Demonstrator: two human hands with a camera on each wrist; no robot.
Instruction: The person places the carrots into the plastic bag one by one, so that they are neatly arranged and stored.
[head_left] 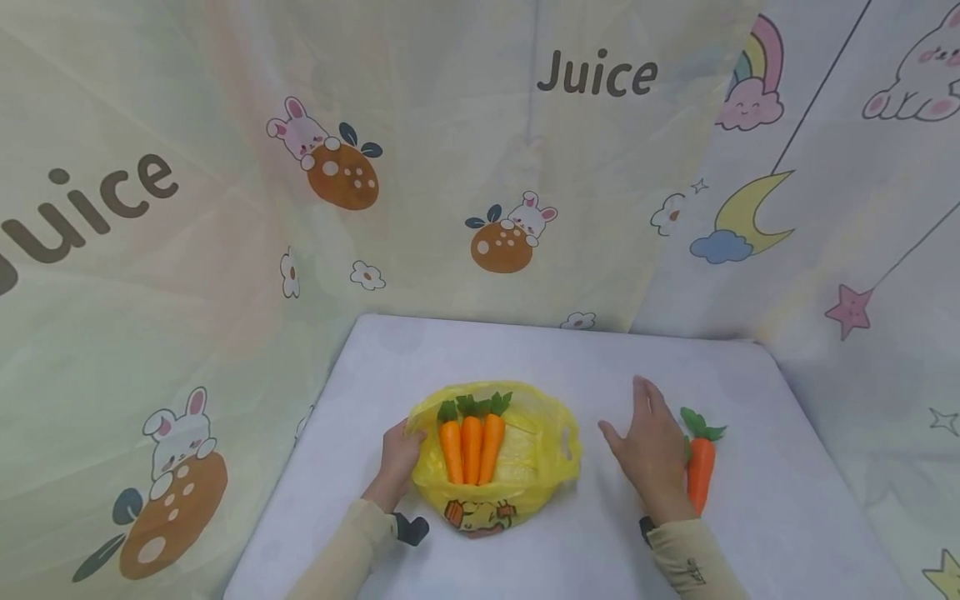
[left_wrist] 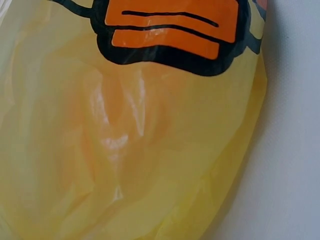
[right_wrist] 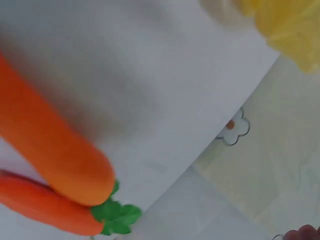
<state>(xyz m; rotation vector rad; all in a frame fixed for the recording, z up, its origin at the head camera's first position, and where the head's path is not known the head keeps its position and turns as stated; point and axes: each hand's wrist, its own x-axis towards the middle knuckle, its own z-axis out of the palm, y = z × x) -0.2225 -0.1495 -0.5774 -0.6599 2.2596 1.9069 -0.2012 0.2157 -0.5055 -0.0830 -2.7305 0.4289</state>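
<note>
A yellow plastic bag [head_left: 517,454] with a printed cartoon lies opened on the table, and three orange carrots [head_left: 472,450] with green tops rest side by side in it. My left hand [head_left: 399,462] pinches the bag's left rim. Between the bag and a loose carrot [head_left: 701,475] on the right is my right hand [head_left: 648,446], fingers extended and holding nothing. In the right wrist view, two loose carrots lie close together: a near, larger-looking carrot [right_wrist: 55,145] and a redder carrot [right_wrist: 50,207] behind it. From the head, my right hand hides most of one.
The white table [head_left: 600,550] has its back edge against a hanging cloth [head_left: 420,275] printed with rabbits and "Juice". Another printed cloth [head_left: 847,400] hangs along the right side.
</note>
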